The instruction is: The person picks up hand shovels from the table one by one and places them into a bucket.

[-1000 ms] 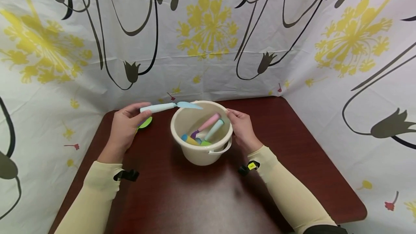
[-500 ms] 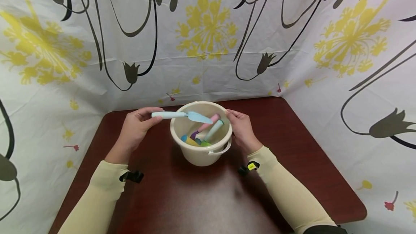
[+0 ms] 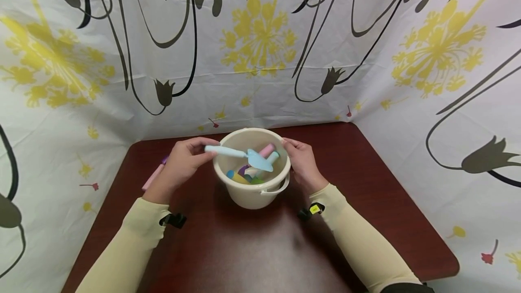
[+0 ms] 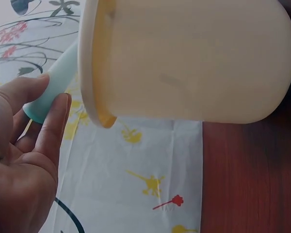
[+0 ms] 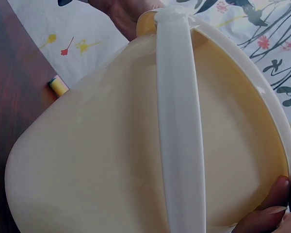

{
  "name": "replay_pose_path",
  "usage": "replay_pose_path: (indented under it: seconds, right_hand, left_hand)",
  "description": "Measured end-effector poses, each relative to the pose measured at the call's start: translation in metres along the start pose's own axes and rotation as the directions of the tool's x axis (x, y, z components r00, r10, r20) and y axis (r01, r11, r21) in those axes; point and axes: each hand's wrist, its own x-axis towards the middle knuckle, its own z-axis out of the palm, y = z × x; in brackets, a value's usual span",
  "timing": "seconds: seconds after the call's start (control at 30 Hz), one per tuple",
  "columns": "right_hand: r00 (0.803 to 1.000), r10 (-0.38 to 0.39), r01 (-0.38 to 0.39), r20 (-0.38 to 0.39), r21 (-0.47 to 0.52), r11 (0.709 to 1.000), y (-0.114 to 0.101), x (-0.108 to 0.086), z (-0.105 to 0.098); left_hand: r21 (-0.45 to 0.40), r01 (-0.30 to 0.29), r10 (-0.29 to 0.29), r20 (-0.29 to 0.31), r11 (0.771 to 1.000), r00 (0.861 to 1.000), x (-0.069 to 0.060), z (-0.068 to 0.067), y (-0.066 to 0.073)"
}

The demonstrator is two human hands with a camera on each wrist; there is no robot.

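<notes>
Since the earlier head frames, your left hand (image 3: 185, 162) has moved rightward, carrying the pale blue plastic toy trowel (image 3: 236, 152) further across and down, so its blade now sits over the mouth of the round cream plastic bucket (image 3: 248, 196). Your left thumb and fingers pinch the butt of the trowel's handle; the trowel lies nearly level, blade dipping to the right. Your right hand (image 3: 301, 162) grips the bucket's right rim, its fingers curled at the edge, and has stayed there. The step in hand appears to be adding the trowel to the bucket; the next move calls for drawing the handle inward past the left rim, lowering, and loosening the pinch. Inside lie a pink handle (image 3: 266, 150), a mint-green handle (image 3: 273, 156) and a yellow handle with a blue end (image 3: 240, 177), leaning together; they could catch the blade. The bucket's white plastic carrying handle (image 3: 278, 190) hangs on its near right side, out of the way. On the dark red-brown table (image 3: 252, 248), a pink-and-purple tool (image 3: 153, 178) lies left of the bucket, partly hidden by your left forearm. A flower-printed white sheet (image 3: 366, 35) stands behind.
</notes>
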Motion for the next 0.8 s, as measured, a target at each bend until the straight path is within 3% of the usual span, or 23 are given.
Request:
replay_pose_path:
  seconds: [0.2,0.4,0.8]
  right_hand:
    - [1.0,-0.005,0.005,-0.001,-0.011,1.0,0.0,-0.001,0.0]
    - [1.0,-0.005,0.005,0.0,-0.004,1.0,0.0,0.0,0.0]
    - [1.0,0.005,-0.005,0.003,-0.023,1.0,0.002,0.002,-0.001]
  left_hand:
    - [0.081,-0.031,0.027,0.05,0.996,0.998,0.005,0.011,0.004]
    - [0.1,-0.071,0.06,0.104,0.992,0.993,0.009,0.021,0.005]
    - [0.187,-0.116,0.09,0.141,0.975,0.986,0.013,0.035,0.01]
